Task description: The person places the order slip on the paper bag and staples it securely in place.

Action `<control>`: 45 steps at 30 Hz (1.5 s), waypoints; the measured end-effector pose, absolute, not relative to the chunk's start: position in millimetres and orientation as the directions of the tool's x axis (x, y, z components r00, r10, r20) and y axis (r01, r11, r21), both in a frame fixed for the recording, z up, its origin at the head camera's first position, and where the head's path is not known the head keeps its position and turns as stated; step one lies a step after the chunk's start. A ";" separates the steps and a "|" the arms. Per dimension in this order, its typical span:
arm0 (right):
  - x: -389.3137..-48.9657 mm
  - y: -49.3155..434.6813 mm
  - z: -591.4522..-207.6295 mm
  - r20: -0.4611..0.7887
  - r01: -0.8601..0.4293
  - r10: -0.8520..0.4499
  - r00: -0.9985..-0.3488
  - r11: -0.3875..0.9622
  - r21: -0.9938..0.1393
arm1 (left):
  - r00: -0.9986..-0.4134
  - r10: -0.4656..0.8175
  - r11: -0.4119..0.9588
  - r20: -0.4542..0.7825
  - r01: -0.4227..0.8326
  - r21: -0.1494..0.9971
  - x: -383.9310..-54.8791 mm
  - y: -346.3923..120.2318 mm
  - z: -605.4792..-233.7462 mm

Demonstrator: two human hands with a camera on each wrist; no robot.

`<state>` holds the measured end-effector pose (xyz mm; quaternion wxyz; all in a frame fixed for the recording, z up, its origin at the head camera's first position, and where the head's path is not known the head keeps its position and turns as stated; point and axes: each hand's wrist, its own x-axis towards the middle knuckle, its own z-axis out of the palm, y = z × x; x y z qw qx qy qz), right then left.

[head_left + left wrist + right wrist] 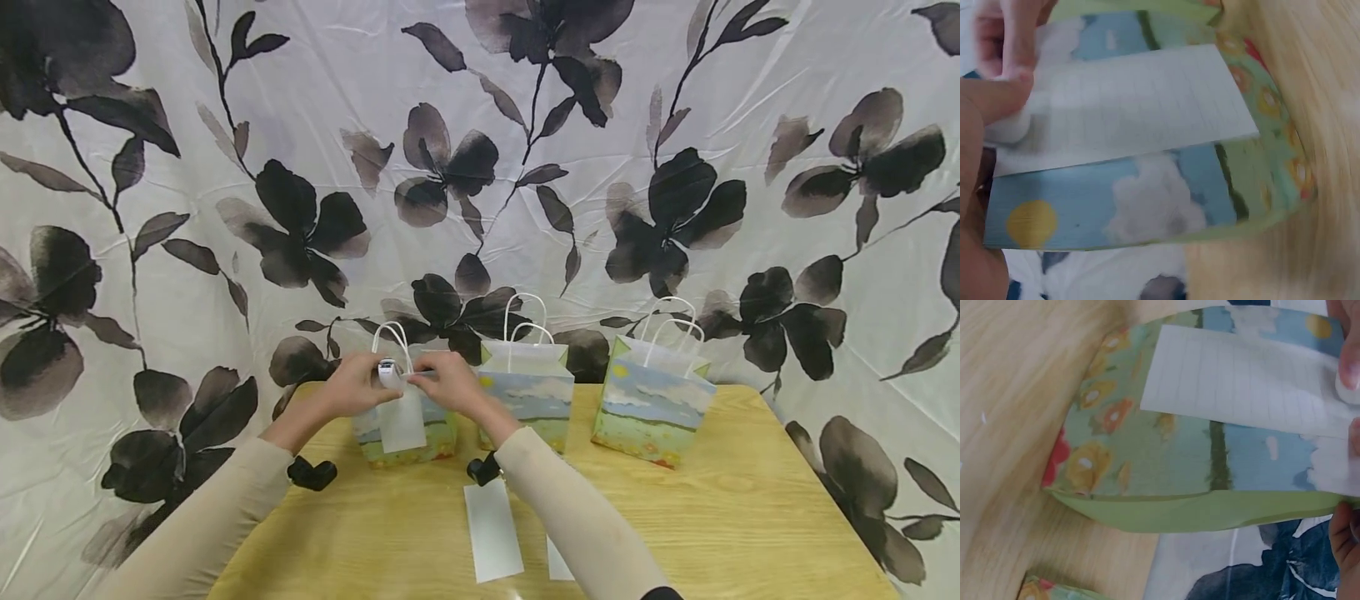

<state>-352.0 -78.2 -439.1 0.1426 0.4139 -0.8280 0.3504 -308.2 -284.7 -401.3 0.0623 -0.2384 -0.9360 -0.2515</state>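
Note:
In the head view, a paper gift bag with a painted meadow and white handles stands at the table's left. A white lined paper slip lies flat against its front, its upper end at the bag's top edge. My left hand grips a small white stapler over that end. In the left wrist view a thumb presses on the stapler, which is partly hidden. My right hand pinches the bag's top edge beside the slip. Its fingertips show at the bag's rim in the right wrist view.
Two similar gift bags stand to the right, one in the middle and one farther right. A white slip lies on the wooden table; another slip is partly under my right arm. A floral cloth hangs behind.

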 end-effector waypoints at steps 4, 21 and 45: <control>-350.6 -80.6 -441.3 0.538 -0.796 -0.589 -0.604 0.417 -0.438 | -0.852 0.422 0.757 0.309 0.519 0.397 -303.8 -289.5 -408.7; -353.7 -76.5 -440.4 0.565 -0.799 -0.564 -0.602 0.426 -0.425 | -0.805 0.541 0.734 0.245 0.594 0.329 -318.8 -282.0 -394.5; -353.4 -77.0 -438.7 0.465 -0.730 -0.573 -0.675 0.429 -0.532 | -0.818 0.553 0.670 0.158 0.549 0.499 -322.9 -285.3 -392.5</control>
